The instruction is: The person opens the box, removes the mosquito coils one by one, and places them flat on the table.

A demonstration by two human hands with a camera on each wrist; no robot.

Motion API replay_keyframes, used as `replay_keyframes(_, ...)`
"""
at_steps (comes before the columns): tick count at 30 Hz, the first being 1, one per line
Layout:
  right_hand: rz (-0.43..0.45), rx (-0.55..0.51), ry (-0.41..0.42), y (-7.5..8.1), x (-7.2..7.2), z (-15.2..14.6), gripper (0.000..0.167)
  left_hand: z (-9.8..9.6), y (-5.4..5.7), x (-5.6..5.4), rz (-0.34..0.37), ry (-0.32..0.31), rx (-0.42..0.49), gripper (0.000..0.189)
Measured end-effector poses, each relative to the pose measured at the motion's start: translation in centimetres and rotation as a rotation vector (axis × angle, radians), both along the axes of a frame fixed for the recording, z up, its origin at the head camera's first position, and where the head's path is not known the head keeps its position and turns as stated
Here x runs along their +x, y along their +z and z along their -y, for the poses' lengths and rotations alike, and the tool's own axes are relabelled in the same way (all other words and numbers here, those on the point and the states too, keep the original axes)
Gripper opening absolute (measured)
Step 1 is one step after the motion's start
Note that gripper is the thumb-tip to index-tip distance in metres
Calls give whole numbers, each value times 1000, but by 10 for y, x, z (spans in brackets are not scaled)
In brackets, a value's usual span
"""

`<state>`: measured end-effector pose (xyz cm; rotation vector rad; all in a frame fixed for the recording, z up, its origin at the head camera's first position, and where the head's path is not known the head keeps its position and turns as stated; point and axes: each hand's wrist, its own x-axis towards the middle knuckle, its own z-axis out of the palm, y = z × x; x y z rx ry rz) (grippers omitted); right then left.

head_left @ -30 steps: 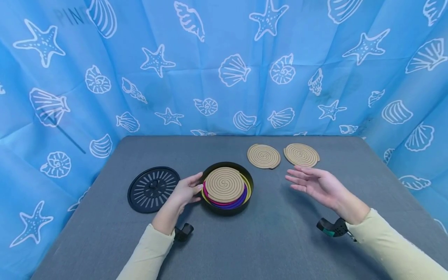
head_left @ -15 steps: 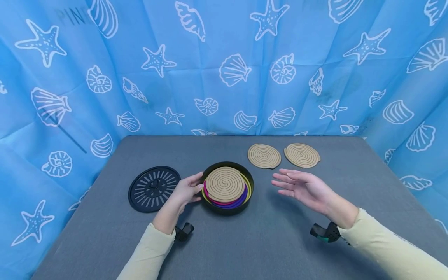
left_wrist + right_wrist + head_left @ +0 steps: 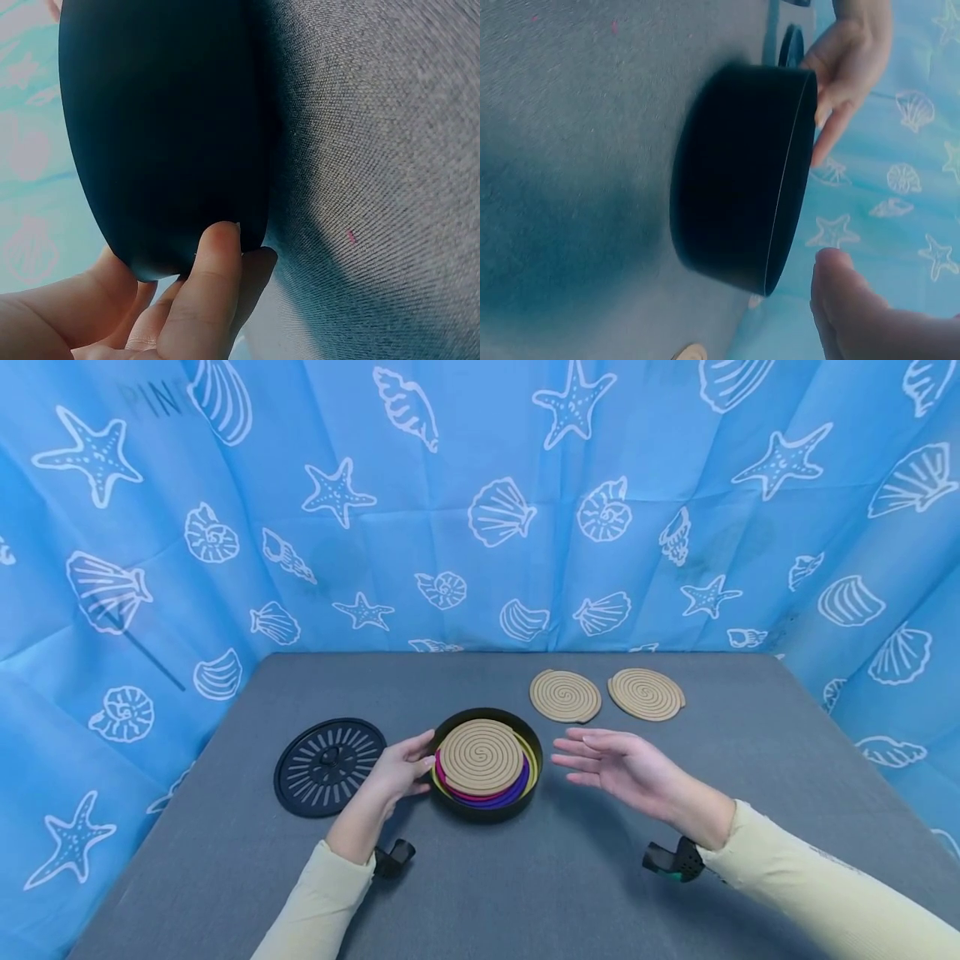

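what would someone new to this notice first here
Probably the bright blue curtain behind the table, covered in white shells and starfish. Next, mid-table, the tan spiral mat on top of pink, purple and yellow rounds inside the black bowl, gripped at its side by the left hand.

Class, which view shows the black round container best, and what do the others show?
The head view, because it shows the black round container from above, with the tan coiled mat inside. Right wrist shows its outer wall side-on; left wrist, only part of that wall, close up.
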<state>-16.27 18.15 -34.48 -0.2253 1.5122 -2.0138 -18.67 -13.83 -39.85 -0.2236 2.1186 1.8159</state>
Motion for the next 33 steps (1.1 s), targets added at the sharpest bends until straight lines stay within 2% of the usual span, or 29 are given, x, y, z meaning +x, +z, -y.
replay_keyframes(8, 22, -6, -7, 0, -1, 23, 60, 0, -1, 0, 1, 3, -5, 49)
replay_keyframes(13, 73, -37, -7, -1, -6, 38, 61, 2, -1, -1, -2, 3, -16, 49)
replay_keyframes(22, 170, -72, -73, -7, -19, 55, 70, 3, 1, -1, 0, -17, -4, 49)
replay_keyframes(26, 193, -62, -87, -9, -24, 60, 73, 2, 2, 0, 1, -15, -10, 50)
replay_keyframes(33, 176, -2, -79, -7, -29, 66, 75, 0, 3, 0, 4, -12, -9, 50)
